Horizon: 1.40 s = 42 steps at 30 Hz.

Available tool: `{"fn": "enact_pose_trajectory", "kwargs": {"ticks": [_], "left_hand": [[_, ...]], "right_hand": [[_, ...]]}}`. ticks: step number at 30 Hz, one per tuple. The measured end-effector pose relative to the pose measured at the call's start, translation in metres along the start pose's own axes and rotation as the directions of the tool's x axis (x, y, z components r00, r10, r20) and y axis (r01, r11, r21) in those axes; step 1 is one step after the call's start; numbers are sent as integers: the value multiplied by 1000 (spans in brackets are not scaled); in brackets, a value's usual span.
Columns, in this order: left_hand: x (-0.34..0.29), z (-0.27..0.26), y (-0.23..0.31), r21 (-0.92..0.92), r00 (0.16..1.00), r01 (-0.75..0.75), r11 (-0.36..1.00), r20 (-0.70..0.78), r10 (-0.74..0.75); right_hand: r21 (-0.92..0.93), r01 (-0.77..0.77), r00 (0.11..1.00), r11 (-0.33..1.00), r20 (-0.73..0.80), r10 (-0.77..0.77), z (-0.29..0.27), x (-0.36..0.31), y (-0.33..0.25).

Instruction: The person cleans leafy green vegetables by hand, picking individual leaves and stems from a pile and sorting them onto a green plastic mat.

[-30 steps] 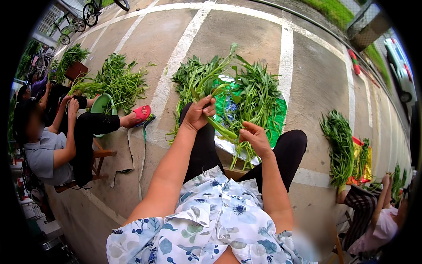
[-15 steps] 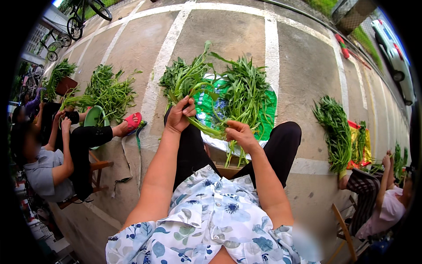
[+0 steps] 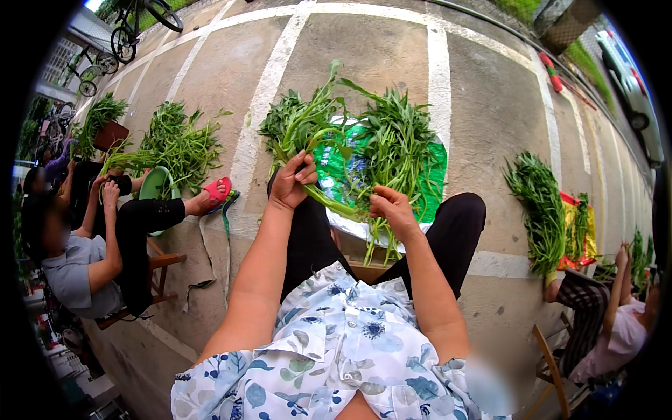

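Observation:
My left hand (image 3: pixel 292 180) is closed around a bunch of water spinach stems (image 3: pixel 327 199), whose leafy tops (image 3: pixel 297 115) point away from me. Opposite the cut ends of that bunch, my right hand (image 3: pixel 394 212) has its thumb and fingers pinched together; what sits between them is too small to make out. Between and beyond my knees a green and white plastic sheet (image 3: pixel 435 168) lies on the ground. A larger heap of water spinach (image 3: pixel 395 140) rests on it, stems toward me, some hanging over the near edge.
At left a seated person (image 3: pixel 87 259) handles greens over a green basin (image 3: pixel 155 183), beside another heap of greens (image 3: pixel 182 143). To the right, more greens (image 3: pixel 535 210) lie by a red and yellow sack (image 3: pixel 586 234), near another seated person (image 3: pixel 623 329). White lines (image 3: pixel 439 84) cross the concrete.
My right hand has shifted slightly right and up, its fingers drawn closer together. My left hand keeps its hold on the bunch. The whole view has moved a little.

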State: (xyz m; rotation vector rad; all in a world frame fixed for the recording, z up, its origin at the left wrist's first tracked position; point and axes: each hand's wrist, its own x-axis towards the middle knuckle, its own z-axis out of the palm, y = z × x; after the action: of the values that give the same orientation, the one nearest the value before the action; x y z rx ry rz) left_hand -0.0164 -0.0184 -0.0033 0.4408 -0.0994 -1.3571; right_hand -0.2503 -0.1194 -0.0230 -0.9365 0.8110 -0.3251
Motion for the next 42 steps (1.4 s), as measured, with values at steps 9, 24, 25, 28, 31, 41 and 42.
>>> {"fn": "enact_pose_trajectory", "kwargs": {"ticks": [9, 24, 25, 28, 31, 41, 42], "left_hand": [[3, -2, -3, 122, 999, 39, 992, -5, -38], [5, 8, -11, 270, 997, 58, 961, -67, -41], [5, 8, -11, 263, 998, 56, 963, -53, -43], [4, 7, -9, 249, 998, 56, 967, -31, -50], [4, 9, -7, 274, 997, 65, 959, -47, -54], [4, 20, -19, 367, 979, 94, 926, -205, -18], [2, 20, -21, 400, 975, 102, 911, -222, -12]], "right_hand": [[-77, -57, 979, 995, 190, 71, 10, -8, -5], [49, 11, 1000, 999, -21, -10, 5, 0, -4], [47, 6, 1000, 999, -8, -5, 2, 2, -3], [57, 11, 1000, 998, -1, -11, 2, 3, -3], [61, 18, 1000, 998, -24, -17, 3, 4, -5], [67, 77, 996, 995, -48, -74, -2, 7, -4], [55, 67, 996, 996, -67, -64, 0, 0, -7]]}}
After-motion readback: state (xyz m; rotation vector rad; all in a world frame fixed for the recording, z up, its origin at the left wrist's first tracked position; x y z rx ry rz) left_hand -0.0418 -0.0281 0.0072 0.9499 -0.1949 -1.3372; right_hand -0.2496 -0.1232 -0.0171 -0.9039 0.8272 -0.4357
